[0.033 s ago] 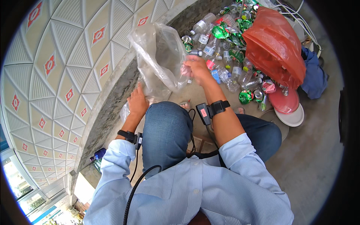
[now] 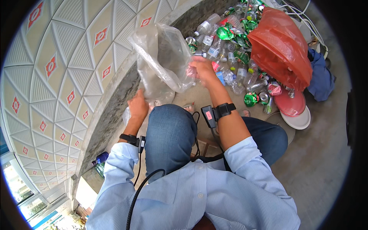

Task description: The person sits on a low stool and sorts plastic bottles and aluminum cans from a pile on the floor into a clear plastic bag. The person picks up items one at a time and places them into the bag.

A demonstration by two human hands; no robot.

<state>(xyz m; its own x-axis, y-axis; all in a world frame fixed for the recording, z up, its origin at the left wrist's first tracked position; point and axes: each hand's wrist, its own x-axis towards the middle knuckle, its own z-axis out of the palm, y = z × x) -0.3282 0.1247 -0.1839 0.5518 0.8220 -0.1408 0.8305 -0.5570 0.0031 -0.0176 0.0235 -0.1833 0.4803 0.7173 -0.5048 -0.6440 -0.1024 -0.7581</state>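
From your 7 o'clock round to nearly 12, a tiled wall (image 2: 76,61) sweeps past you, bent by the lens: cream diamonds, white ribbed triangles and small red-and-white medallions (image 2: 51,66). At its foot you have a stained, rough concrete kerb (image 2: 122,89), curving from 8 o'clock up to 12. Bare grey concrete floor (image 2: 318,157) spreads widest toward your 4 o'clock, softly and evenly lit. At your 8 o'clock, a pale-framed window (image 2: 17,186) glares with daylight, and a bright white flat panel (image 2: 86,192) stands nearer you, its kind unclear.
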